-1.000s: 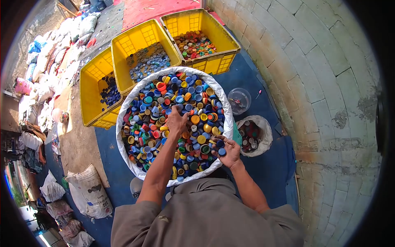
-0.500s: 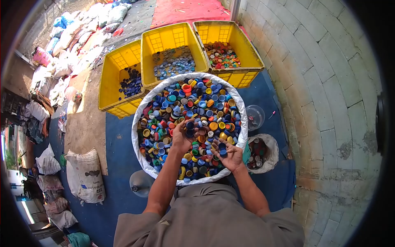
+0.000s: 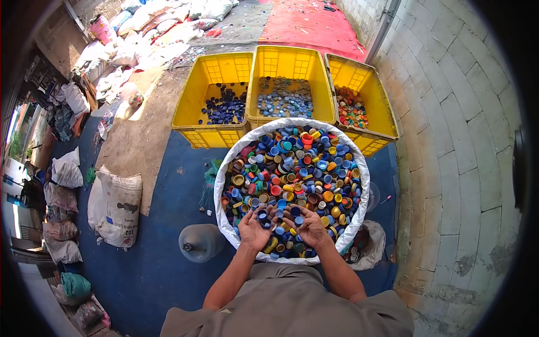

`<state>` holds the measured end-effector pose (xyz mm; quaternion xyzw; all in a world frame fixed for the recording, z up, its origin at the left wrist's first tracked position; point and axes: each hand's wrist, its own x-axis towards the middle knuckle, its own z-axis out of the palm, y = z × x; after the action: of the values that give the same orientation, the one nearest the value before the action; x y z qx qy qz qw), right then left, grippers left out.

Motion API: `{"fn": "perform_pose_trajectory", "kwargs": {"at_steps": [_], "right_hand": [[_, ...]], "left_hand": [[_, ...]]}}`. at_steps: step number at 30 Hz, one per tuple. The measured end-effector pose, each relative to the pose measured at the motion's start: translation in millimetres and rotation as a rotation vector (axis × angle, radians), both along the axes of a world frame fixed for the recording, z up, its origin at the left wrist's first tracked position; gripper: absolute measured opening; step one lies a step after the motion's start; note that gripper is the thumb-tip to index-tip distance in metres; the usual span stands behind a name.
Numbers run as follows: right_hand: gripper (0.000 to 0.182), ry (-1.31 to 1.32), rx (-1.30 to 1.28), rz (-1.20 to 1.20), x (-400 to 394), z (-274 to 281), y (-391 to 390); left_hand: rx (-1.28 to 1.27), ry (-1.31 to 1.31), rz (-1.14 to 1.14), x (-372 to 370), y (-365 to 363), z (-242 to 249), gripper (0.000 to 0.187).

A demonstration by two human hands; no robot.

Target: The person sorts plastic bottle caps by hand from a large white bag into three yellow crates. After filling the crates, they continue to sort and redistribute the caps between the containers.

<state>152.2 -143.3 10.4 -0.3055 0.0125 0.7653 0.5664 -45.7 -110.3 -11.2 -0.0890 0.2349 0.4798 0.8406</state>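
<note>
A round container with a white rim [image 3: 366,185] is full of mixed coloured bottle caps [image 3: 292,168]. Over its near side, my left hand [image 3: 255,229] is palm up, its fingers curled around dark blue caps [image 3: 263,218]. Just to the right, my right hand [image 3: 312,227] is also palm up and holds dark blue caps [image 3: 297,216] at its fingers. The two hands are close together above the caps.
Behind the container stand three yellow crates: left with dark blue caps [image 3: 188,121], middle with pale blue caps [image 3: 292,53], right with red and orange caps [image 3: 387,112]. A clear jug [image 3: 201,243], a filled sack [image 3: 115,208] and a white bag [image 3: 376,250] lie around; a block wall [image 3: 449,168] rises right.
The camera view has shifted, so the crates and container appear further right and lower. My hands have come closer together, and my left hand has turned palm up with the caps.
</note>
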Motion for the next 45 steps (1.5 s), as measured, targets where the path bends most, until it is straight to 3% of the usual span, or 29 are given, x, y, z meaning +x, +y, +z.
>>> {"fn": "perform_pose_trajectory", "kwargs": {"at_steps": [4, 7, 10, 11, 12, 13, 14, 16, 19, 20, 23, 27, 28, 35, 36, 38, 41, 45], "right_hand": [[0.065, -0.005, -0.059, 0.056, -25.6, -7.3, 27.4], [0.061, -0.133, -0.092, 0.085, -47.2, 10.7, 79.2], [0.055, -0.100, 0.221, 0.035, -66.6, 34.9, 180.5], [0.058, -0.066, 0.186, -0.077, -77.5, 66.6, 206.3], [0.045, -0.072, 0.332, -0.004, -74.7, 64.6, 236.7], [0.024, -0.182, 0.330, -0.023, -80.3, 82.3, 251.4], [0.019, -0.219, 0.407, -0.010, -79.3, 72.1, 269.0], [0.029, -0.206, 0.352, -0.059, -79.1, 63.7, 271.7], [0.048, -0.347, 0.297, -0.076, -72.0, 59.3, 223.4], [0.063, -0.435, 0.159, -0.124, -70.6, 63.6, 201.0], [0.051, -0.447, 0.073, -0.122, -39.3, 34.4, 136.2], [0.040, -0.603, -0.092, -0.098, -9.4, -6.7, 52.4], [0.039, -0.648, -0.129, -0.083, -8.0, -12.1, 34.2], [0.030, -0.878, -0.163, 0.046, -20.2, -45.2, -55.8], [0.031, -0.849, -0.170, 0.059, -21.4, -44.5, -59.5], [0.032, -0.851, -0.142, 0.081, -24.1, -41.7, -60.9], [0.032, -0.839, -0.104, 0.088, -22.5, -35.4, -53.9], [0.031, -0.863, -0.066, 0.103, -13.8, -21.0, -40.9]], "left_hand": [[-0.129, 0.056, 0.098, -20.0, 24.5, -1.6, 0.051], [-0.175, 0.086, 0.126, -29.5, 91.4, 3.0, 0.066], [0.115, -0.020, 0.207, -40.5, 199.4, 46.7, 0.080], [0.133, -0.056, 0.284, -44.4, 227.1, 70.9, 0.095], [0.281, -0.106, 0.293, -52.1, 249.1, 87.3, 0.112], [0.165, -0.083, 0.385, -58.3, 265.3, 103.7, 0.121], [0.172, -0.059, 0.379, -67.7, 268.8, 104.8, 0.121], [0.184, -0.007, 0.363, -82.5, 271.5, 102.6, 0.122], [0.132, 0.173, 0.352, -95.7, 230.7, 67.6, 0.098], [0.102, 0.225, 0.341, -99.9, 210.1, 49.3, 0.090], [0.107, 0.409, 0.244, -101.0, 142.3, 9.2, 0.039], [0.216, 0.977, 0.065, -80.9, 65.2, -24.3, 0.027], [0.281, 1.152, 0.033, -73.4, 52.7, -29.9, 0.027], [0.679, 1.662, -0.161, -45.1, 50.6, -36.9, 0.045], [0.847, 1.793, -0.091, -43.8, 57.4, -38.2, 0.056], [1.063, 1.932, -0.160, -48.1, 76.5, -42.1, 0.069], [1.255, 2.006, -0.280, -51.5, 98.0, -41.3, 0.080], [1.420, 1.992, -0.436, -49.3, 111.5, -27.4, 0.081]]}}
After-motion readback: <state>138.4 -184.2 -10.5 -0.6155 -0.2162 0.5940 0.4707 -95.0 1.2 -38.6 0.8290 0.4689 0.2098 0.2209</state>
